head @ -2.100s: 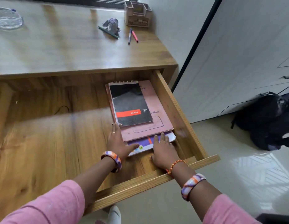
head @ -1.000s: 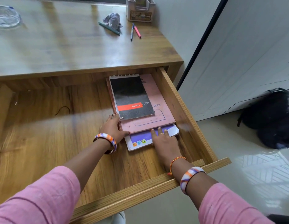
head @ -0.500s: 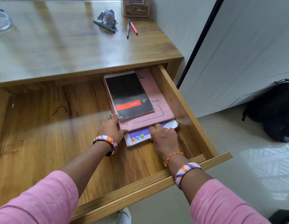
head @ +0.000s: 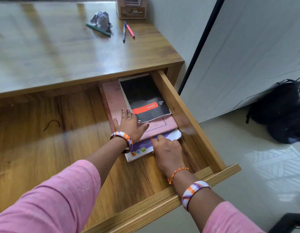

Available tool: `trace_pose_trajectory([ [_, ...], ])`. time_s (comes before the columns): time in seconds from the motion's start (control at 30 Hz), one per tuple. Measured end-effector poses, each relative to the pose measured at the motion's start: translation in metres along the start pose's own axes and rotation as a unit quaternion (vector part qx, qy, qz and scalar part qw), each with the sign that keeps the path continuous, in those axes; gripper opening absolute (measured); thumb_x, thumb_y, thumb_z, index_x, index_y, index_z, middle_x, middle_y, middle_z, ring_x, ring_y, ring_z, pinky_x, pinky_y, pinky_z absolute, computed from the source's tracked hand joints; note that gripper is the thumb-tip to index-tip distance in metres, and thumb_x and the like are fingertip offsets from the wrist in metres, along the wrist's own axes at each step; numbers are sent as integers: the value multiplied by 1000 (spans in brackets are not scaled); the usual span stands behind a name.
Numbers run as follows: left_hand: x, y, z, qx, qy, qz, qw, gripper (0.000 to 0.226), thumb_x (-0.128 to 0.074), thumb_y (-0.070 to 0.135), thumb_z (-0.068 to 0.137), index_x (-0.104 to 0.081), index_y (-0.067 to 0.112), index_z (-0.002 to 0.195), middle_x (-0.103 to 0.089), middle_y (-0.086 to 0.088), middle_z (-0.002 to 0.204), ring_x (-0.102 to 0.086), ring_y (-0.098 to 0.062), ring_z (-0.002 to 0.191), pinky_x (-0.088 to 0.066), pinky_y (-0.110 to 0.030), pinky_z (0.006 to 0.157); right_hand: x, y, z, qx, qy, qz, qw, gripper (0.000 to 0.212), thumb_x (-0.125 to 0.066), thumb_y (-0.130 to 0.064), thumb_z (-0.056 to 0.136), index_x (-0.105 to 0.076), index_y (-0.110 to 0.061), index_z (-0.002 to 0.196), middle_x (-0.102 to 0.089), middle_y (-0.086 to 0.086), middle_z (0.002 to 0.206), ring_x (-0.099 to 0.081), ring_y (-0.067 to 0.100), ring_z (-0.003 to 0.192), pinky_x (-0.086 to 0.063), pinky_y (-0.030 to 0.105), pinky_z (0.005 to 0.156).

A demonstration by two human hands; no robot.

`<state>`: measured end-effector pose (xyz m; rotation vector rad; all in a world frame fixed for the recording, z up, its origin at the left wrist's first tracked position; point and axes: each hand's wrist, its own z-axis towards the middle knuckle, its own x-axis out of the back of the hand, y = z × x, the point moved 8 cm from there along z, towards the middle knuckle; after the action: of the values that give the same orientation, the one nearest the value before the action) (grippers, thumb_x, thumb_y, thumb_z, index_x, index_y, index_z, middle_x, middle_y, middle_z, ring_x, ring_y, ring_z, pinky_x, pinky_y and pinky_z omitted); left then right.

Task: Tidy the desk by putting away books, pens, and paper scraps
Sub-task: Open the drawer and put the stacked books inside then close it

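1. Books (head: 156, 126): left hand (head: 129, 126) lay flat and open on the pink cover; right hand (head: 166, 147) curled, fingertips pressing the purple book's near edge.
2. The stack sat in the drawer's (head: 187, 113) far right corner.
3. Likely stiff, slippery covers; best gripped by edges.

In the open drawer (head: 187, 115) a stack of three books is pressed under two hands. The left hand (head: 129, 126) is laid flat on the pink book (head: 112, 101), its fingertips touching the black spiral pad (head: 144, 96). Under the right hand's (head: 167, 148) curled fingers, the purple-and-white book (head: 139, 151) is held.
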<state>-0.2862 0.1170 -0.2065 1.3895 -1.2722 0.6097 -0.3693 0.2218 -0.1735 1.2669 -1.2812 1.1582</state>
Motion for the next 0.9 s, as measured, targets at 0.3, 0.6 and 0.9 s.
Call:
trace_pose_trajectory([
  [0.3, 10, -9, -55, -45, -75, 8, 996, 54, -50, 39, 89, -41, 15, 137, -13, -14, 157, -14, -28, 144, -19, -38, 116, -5, 5, -5, -2, -24, -1, 1000, 21, -49, -8, 88, -52, -12, 109, -56, 11, 114, -58, 34, 101, -42, 38, 79],
  [0.6, 9, -45, -213, 24, -341, -7, 940, 67, -60, 47, 82, -40, 17, 138, -52, 7, 134, -48, -16, 125, -37, -25, 102, 26, -64, -50, 136, -201, 185, 952, 28, -61, -37, 85, -68, -13, 100, -68, 8, 105, -60, 22, 96, -46, 27, 76],
  [0.9, -9, -67, -259, -5, -260, 70, 963, 47, -65, 45, 78, -60, 9, 107, -59, -4, 88, -54, -24, 82, -43, -29, 74, 28, -145, -117, 296, -200, 107, 928, 29, -44, -22, 92, -64, -2, 88, -65, 23, 89, -53, 34, 75, -32, 31, 61],
])
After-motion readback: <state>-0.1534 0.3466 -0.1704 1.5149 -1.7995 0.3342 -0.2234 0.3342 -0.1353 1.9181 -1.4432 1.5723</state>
